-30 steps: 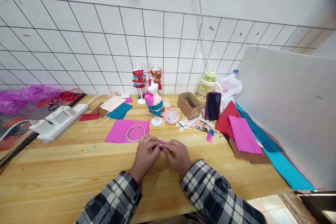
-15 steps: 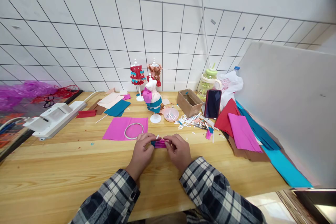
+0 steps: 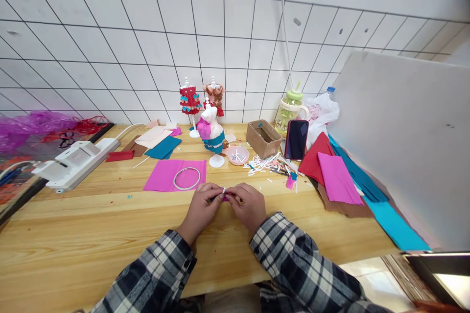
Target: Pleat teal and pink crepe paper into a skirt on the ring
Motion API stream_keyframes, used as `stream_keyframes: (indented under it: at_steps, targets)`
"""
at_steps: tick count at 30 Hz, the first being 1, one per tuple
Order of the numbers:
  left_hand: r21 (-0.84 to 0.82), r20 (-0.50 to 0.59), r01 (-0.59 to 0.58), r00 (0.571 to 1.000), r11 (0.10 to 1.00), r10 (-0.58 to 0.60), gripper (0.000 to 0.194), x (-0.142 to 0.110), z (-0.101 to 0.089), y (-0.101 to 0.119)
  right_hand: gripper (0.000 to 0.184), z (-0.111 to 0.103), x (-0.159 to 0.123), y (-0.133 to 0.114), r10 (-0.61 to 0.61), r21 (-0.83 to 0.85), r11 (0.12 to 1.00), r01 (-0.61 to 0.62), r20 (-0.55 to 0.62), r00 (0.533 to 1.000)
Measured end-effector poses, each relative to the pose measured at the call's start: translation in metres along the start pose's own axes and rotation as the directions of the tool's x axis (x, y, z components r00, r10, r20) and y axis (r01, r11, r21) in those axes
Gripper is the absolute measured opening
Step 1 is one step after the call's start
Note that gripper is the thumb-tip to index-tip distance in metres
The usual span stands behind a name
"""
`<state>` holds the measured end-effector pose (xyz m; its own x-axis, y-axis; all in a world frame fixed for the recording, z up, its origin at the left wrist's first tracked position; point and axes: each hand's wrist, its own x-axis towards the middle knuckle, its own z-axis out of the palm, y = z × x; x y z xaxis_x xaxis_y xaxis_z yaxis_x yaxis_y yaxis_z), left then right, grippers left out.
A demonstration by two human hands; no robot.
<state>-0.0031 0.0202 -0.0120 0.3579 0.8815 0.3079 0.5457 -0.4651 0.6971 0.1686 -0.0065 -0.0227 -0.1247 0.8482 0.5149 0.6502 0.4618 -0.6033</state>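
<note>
My left hand [image 3: 201, 209] and my right hand [image 3: 248, 205] meet over the table, fingertips almost touching. Both pinch a small piece of pleated pink and teal crepe paper [image 3: 226, 198], now mostly hidden by the fingers. A tiny white strip [image 3: 223, 190] sticks up between the fingertips; which hand has it, I cannot tell. Just beyond my left hand, a silvery ring [image 3: 199, 180] rests on a flat pink sheet [image 3: 157, 176]. Farther back stands a mini dress form [image 3: 208, 129] dressed in white, pink and teal.
Two more dressed forms, red [image 3: 189, 100] and brown [image 3: 214, 95], stand by the wall. A pink dish [image 3: 229, 160], white paper scraps [image 3: 265, 163], a cardboard box [image 3: 262, 145], a phone [image 3: 296, 139] and a bottle [image 3: 286, 113] sit behind. A power strip [image 3: 79, 164] lies left, coloured sheets [image 3: 340, 178] right.
My hands have come closer together, and the fingers now cover most of the pleated paper that showed between them. The view has tilted down slightly.
</note>
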Motion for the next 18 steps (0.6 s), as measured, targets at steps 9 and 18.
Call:
stream_keyframes:
  at_steps: [9,18]
  targets:
    - [0.088,0.004,0.0,1.0,0.996,-0.001,0.017,-0.0019,0.0001,0.003,0.012,-0.003,0.0001,-0.0054,0.026,-0.077,0.997,-0.022,0.053,0.998]
    - [0.11,-0.027,-0.018,0.999,0.994,0.021,0.016,-0.0039,0.0013,0.0027,0.004,0.0018,0.0022,-0.0045,0.193,0.091,0.977,-0.194,0.024,0.981]
